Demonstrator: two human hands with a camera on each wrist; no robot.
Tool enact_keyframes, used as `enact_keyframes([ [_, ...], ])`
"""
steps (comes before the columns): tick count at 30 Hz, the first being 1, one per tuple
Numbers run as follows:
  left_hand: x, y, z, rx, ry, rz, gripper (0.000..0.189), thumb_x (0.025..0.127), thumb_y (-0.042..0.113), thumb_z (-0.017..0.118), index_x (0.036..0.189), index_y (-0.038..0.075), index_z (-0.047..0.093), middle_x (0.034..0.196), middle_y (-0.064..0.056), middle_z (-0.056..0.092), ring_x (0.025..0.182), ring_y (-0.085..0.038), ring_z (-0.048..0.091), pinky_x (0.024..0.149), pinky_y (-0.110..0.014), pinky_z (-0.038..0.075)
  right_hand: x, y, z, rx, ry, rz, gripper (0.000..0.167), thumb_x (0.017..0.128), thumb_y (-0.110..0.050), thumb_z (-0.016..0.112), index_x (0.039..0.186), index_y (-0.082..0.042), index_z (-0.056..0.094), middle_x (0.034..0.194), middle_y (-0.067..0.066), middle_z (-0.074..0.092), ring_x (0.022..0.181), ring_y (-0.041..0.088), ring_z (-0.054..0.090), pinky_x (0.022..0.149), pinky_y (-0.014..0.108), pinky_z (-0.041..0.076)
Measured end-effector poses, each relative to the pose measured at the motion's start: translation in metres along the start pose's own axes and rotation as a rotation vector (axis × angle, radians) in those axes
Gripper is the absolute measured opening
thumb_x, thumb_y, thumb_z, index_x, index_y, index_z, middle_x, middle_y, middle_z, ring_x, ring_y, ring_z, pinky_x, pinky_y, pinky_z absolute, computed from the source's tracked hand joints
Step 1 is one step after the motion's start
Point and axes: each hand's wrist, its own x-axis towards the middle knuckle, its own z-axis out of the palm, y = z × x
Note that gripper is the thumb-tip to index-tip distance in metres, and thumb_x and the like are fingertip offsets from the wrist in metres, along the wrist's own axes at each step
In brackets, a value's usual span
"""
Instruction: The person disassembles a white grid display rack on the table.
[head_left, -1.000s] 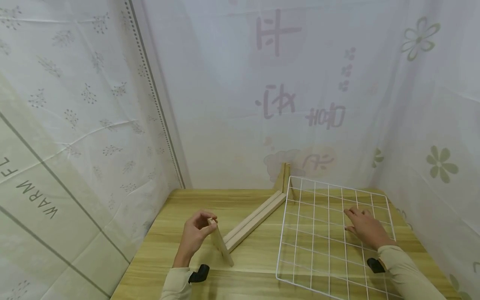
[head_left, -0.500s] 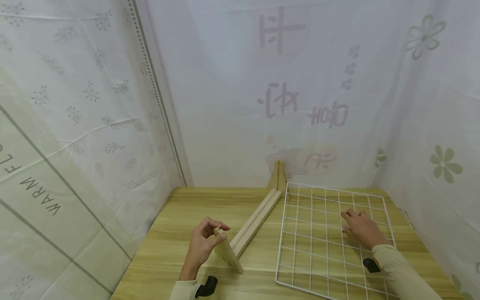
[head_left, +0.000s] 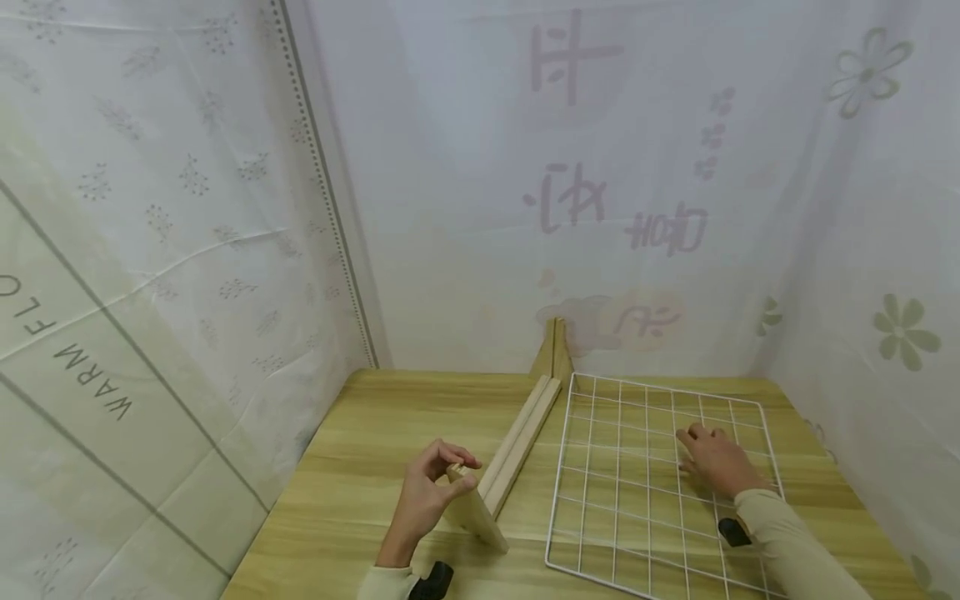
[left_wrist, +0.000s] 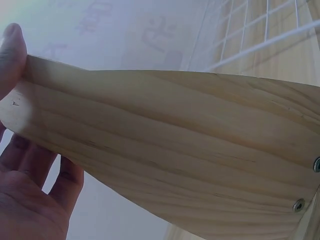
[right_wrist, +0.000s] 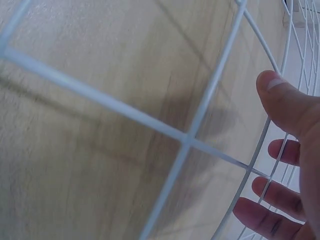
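Note:
A wooden stand lies on the table, with two parallel rails (head_left: 522, 442) running between a shaped end board at the far end (head_left: 552, 354) and one at the near end (head_left: 480, 518). My left hand (head_left: 431, 500) holds the top of the near board between thumb and fingers. Two screw heads show low on that board (left_wrist: 160, 135) in the left wrist view. To the right is a white wire grid panel (head_left: 618, 475). My right hand (head_left: 716, 462) grips its wires, the thumb (right_wrist: 280, 95) on one side and fingertips (right_wrist: 272, 195) beyond the wires.
The wood-grain table (head_left: 322, 500) runs back to a hanging white printed cloth (head_left: 450, 250). More cloth hangs at the left (head_left: 187, 275) and right (head_left: 862, 250). The grid's left edge lies close beside the stand.
The stand's near end has swung to the right with my left hand, so its rails point more straight away. The grid and my right hand have shifted slightly left, and the grid's far edge looks lower.

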Motion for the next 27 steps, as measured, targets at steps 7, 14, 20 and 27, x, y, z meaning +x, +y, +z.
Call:
enact_keyframes([
  [7, -0.001, 0.001, 0.011, -0.03, -0.042, -0.001, 0.025, 0.085, 0.006, 0.078, 0.091, 0.001, 0.055, 0.105, -0.023, 0.07, 0.098, -0.021, 0.074, 0.096, -0.025, 0.051, -0.003, -0.004, 0.01, 0.002, -0.006, 0.024, 0.049, 0.077, -0.026, 0.086, 0.114, -0.003, 0.065, 0.104, 0.015, 0.063, 0.074, 0.031, 0.061, 0.059, 0.043, 0.055],
  [14, -0.003, 0.004, 0.024, -0.055, -0.068, 0.034, 0.023, 0.084, 0.006, 0.078, 0.091, 0.002, 0.057, 0.102, -0.022, 0.071, 0.096, -0.017, 0.074, 0.094, -0.025, 0.052, -0.006, -0.005, 0.014, 0.018, 0.0, 0.022, 0.049, 0.074, -0.023, 0.088, 0.112, -0.002, 0.067, 0.102, 0.017, 0.065, 0.073, 0.03, 0.062, 0.062, 0.044, 0.056],
  [20, -0.003, 0.006, 0.036, -0.126, -0.08, 0.147, 0.018, 0.084, -0.004, 0.074, 0.101, -0.003, 0.067, 0.1, -0.026, 0.073, 0.096, -0.017, 0.074, 0.079, -0.026, 0.059, -0.006, -0.003, 0.018, 0.06, -0.045, 0.039, 0.053, 0.075, -0.023, 0.087, 0.117, -0.001, 0.066, 0.105, 0.018, 0.065, 0.077, 0.031, 0.063, 0.063, 0.044, 0.057],
  [27, -0.009, 0.009, 0.048, -0.145, -0.129, 0.18, 0.016, 0.089, 0.0, 0.071, 0.104, -0.005, 0.073, 0.103, -0.027, 0.073, 0.101, -0.014, 0.073, 0.084, -0.028, 0.059, -0.006, 0.0, 0.022, 0.097, -0.084, 0.052, 0.053, 0.075, -0.024, 0.087, 0.117, 0.001, 0.067, 0.103, 0.018, 0.064, 0.077, 0.031, 0.064, 0.063, 0.046, 0.058],
])
